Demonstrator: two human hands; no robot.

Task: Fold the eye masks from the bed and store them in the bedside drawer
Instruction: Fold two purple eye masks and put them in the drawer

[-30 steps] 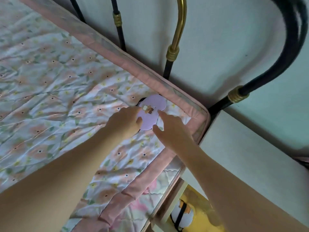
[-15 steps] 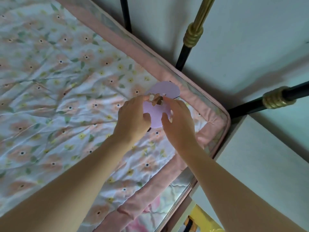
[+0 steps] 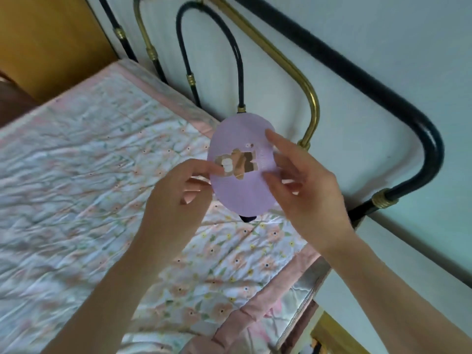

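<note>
Now that the purple eye mask (image 3: 242, 169) is lifted off the bed (image 3: 102, 175), the left hand (image 3: 178, 198) and right hand (image 3: 304, 190) pinch its two sides between their fingertips, ready to fold it.

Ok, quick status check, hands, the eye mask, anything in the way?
Left hand and right hand both pinching the purple eye mask. Mask held up above the floral bedspread, dark strap showing below. Nothing blocking.

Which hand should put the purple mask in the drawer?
Probably the right hand. It already holds the eye mask and is on the bedside cabinet side; the left hand would reach across.
</note>
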